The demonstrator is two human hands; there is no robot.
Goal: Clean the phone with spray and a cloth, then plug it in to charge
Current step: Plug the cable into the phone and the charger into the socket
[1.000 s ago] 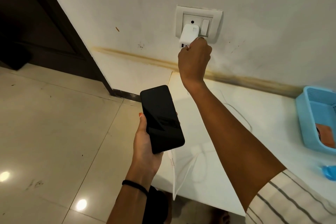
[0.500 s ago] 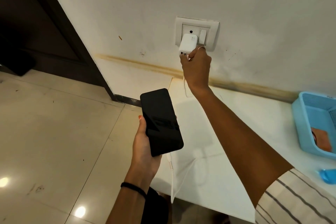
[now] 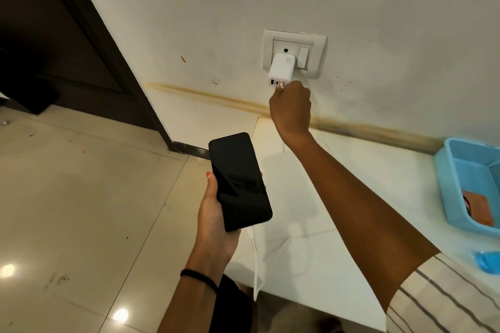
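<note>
My left hand [image 3: 213, 227] holds a black phone [image 3: 239, 180], screen dark and facing up, over the left edge of a white table [image 3: 378, 170]. A white cable [image 3: 255, 259] hangs from the phone's lower end and loops across the table. A white charger [image 3: 281, 66] sits plugged into a wall socket plate [image 3: 295, 50] above the table. My right hand [image 3: 290, 108] is raised just below the charger, fingers pinched on the cable's plug at the charger's underside ports. Whether the plug is seated in a port I cannot tell.
A light blue basket [image 3: 454, 186] with an orange item inside stands on the table at the right. A blue object [image 3: 488, 262] lies near the right edge. A dark door frame [image 3: 89, 35] and glossy tiled floor [image 3: 81, 211] lie to the left.
My right hand has dropped from the charger's side to just under its ports. The phone and left hand stay about where they were.
</note>
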